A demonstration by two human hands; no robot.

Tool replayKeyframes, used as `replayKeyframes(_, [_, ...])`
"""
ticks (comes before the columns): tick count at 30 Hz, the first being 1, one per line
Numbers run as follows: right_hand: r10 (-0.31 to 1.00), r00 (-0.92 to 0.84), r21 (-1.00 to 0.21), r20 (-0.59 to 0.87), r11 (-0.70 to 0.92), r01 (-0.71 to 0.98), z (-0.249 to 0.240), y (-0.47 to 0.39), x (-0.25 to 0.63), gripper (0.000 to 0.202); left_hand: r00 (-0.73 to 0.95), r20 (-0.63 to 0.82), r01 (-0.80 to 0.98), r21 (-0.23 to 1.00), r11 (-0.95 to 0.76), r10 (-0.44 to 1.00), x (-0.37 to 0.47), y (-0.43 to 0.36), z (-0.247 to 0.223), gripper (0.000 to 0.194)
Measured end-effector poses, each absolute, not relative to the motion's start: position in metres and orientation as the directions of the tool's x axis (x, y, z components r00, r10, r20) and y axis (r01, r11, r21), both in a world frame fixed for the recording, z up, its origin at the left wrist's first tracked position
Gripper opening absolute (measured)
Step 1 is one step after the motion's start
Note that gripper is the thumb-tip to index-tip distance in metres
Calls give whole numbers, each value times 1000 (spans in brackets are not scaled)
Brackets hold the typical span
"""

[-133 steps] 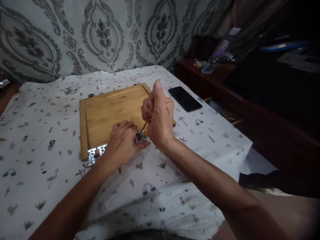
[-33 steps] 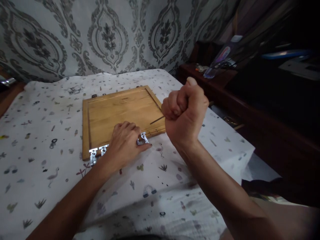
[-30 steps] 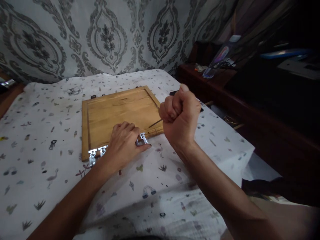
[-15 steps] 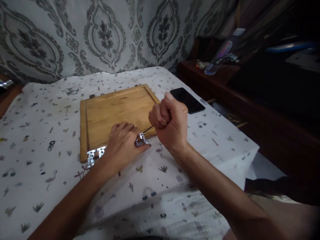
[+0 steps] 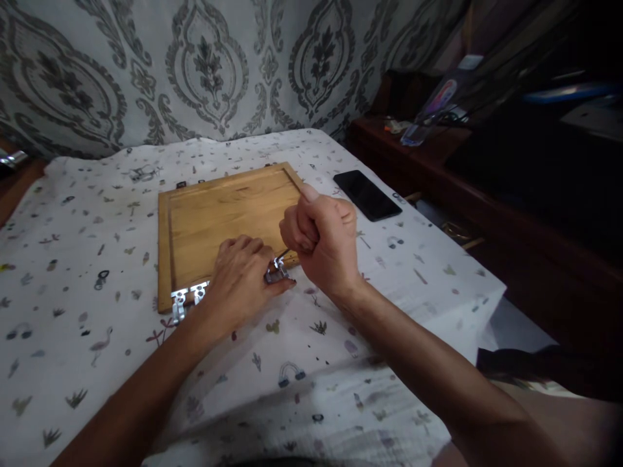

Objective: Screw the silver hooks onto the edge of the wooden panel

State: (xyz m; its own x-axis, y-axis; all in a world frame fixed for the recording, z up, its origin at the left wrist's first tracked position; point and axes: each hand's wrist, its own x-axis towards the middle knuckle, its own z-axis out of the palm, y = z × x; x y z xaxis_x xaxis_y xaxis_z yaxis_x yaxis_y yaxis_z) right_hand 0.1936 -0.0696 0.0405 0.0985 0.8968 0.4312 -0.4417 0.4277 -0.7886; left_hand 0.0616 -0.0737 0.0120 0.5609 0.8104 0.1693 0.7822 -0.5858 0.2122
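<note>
A wooden cabinet door [image 5: 228, 207] with a raised frame lies flat on the cloth. My left hand [image 5: 243, 272] presses on its near edge, thumb and fingers closed around a metal hinge [image 5: 277, 271]. My right hand [image 5: 318, 237] is a fist around a screwdriver; its handle is hidden in the palm. The thin screwdriver shaft [image 5: 282, 254] slants down to the hinge. Two more metal hinges, a left one [image 5: 178, 306] and one beside it [image 5: 199, 293], sit at the door's near left corner.
A patterned white cloth [image 5: 117, 376] covers the table. To the right of the door lies a black phone [image 5: 367, 194]. On a dark red wooden surface [image 5: 379, 133] at the right stands a clear bottle [image 5: 433, 107]. A patterned grey curtain [image 5: 209, 65] hangs behind.
My right fist has shifted slightly left and turned, bringing the screwdriver closer in to the hinge. My left hand keeps its hold on the hinge.
</note>
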Motion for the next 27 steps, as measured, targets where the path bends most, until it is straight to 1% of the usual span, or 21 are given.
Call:
replayKeyframes(4, [887, 76, -786, 456, 441, -433, 38, -73, 192, 63, 552, 176, 784, 224, -580, 815, 62, -74, 12, 31])
replayKeyframes(7, [897, 77, -804, 435, 425, -415, 37, -76, 191, 62, 553, 155, 789, 218, -574, 819, 62, -74, 13, 32])
replayKeyframes(12, [912, 72, -812, 404, 394, -430, 39, -76, 192, 63, 559, 152, 784, 222, -580, 815, 62, -74, 13, 32])
replayKeyframes(18, [912, 132, -810, 389, 406, -423, 47, -72, 194, 71, 557, 160, 784, 222, -579, 815, 62, -73, 13, 34])
replayKeyframes(21, [914, 141, -814, 380, 403, -419, 47, -71, 195, 72, 547, 154, 788, 239, -568, 823, 63, -73, 14, 34])
replayKeyframes(27, [918, 124, -801, 376, 390, -455, 42, -68, 195, 70, 557, 146, 784, 231, -576, 817, 62, -74, 14, 32])
